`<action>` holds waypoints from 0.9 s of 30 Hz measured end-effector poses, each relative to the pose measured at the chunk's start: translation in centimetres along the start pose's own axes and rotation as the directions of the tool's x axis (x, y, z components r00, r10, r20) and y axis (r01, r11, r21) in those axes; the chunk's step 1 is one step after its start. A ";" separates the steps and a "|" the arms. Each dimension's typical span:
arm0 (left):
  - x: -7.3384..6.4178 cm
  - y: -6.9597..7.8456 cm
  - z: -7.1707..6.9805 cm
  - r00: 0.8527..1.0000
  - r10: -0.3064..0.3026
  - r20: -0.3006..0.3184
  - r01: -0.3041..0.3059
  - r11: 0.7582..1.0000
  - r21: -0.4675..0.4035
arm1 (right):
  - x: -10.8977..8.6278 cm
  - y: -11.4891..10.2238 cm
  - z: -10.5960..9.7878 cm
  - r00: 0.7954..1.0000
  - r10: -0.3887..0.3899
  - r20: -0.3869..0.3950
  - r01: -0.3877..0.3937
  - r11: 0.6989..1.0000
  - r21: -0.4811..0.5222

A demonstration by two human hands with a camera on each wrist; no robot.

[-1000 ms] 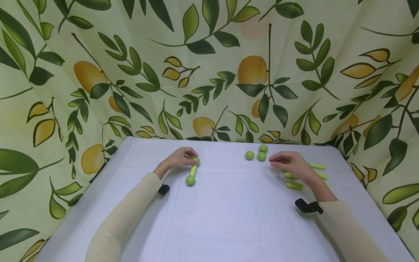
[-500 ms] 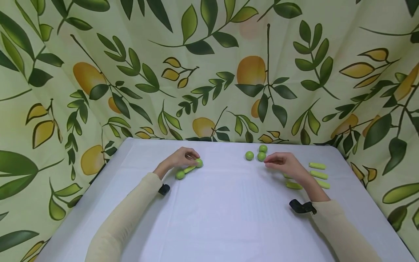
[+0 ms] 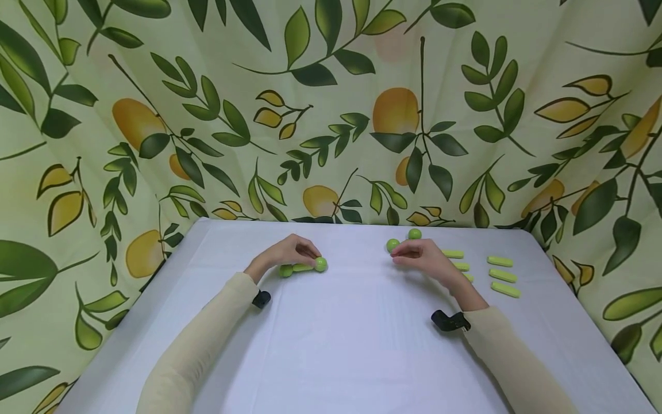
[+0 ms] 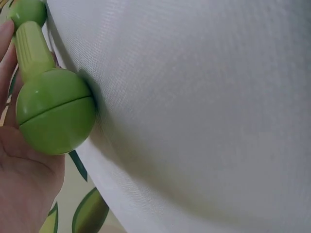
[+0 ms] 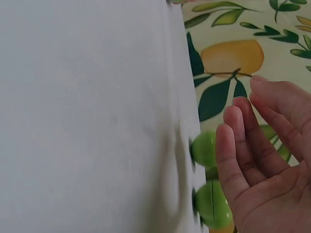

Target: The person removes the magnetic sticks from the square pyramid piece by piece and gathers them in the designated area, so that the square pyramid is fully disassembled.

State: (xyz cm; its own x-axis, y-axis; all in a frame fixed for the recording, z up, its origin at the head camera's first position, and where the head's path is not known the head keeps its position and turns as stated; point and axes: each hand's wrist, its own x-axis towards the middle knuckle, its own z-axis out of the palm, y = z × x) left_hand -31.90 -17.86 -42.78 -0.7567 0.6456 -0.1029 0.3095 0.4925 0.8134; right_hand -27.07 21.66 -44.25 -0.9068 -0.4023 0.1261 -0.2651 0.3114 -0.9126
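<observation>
My left hand [image 3: 289,251] holds a green ball-and-rod piece by its right part. This piece is a light green rod [image 4: 33,48] with a darker green ball at each end. In the left wrist view, the near ball [image 4: 57,111] has a seam round it and sits by the palm; fingertips touch near the far ball [image 4: 28,12]. My right hand [image 3: 424,257] hovers with relaxed fingers and nothing between them. Beside it stand loose green balls, one at its fingertips [image 3: 393,245] and one behind [image 3: 415,234]. The right wrist view shows balls [image 5: 214,204] below the fingers.
Light green rods [image 3: 501,276] lie in a column at the right of the white-covered table [image 3: 351,345]. More rods [image 3: 453,253] lie behind the right hand, partly hidden. A leaf-patterned curtain [image 3: 331,115] hangs along the back edge.
The piece in my left hand has swung from pointing towards me to lying nearly sideways. My right hand has moved left from the rods to the loose balls, now covering one.
</observation>
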 end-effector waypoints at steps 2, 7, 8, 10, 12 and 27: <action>0.0 0.0 0.0 1.000 0.007 0.026 -0.006 1.000 -0.007 | 0.7 -0.2 0.8 1.000 -0.023 0.020 0.023 1.000 0.009; -0.2 -0.2 0.1 0.997 0.035 0.065 -0.034 0.999 -0.021 | 2.4 -0.7 3.0 0.994 -0.077 0.081 0.076 0.997 0.021; -0.2 -0.2 0.2 0.997 0.042 0.066 -0.041 0.999 -0.025 | 2.8 -0.8 3.5 0.992 -0.083 0.092 0.081 0.996 0.021; -0.3 -0.2 0.2 0.997 0.047 0.067 -0.045 0.999 -0.029 | 3.5 -1.0 4.3 0.991 -0.080 0.108 0.079 0.997 0.017; -0.4 -0.1 0.2 0.997 0.047 0.063 -0.045 0.998 -0.032 | 4.1 -1.2 5.2 0.990 -0.075 0.120 0.076 0.997 0.000; -3.3 -1.2 -0.7 0.998 0.059 -0.038 -0.055 0.994 0.098 | 8.0 -3.0 11.2 0.968 -0.107 0.228 0.103 0.994 0.026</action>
State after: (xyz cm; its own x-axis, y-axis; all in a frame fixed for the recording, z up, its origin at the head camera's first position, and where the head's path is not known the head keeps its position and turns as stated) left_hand -30.17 -21.05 -43.02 -0.7582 0.6512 -0.0330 0.4057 0.5106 0.7581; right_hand -29.87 7.86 -44.82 -0.7748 -0.6186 0.1308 -0.3489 0.2459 -0.9043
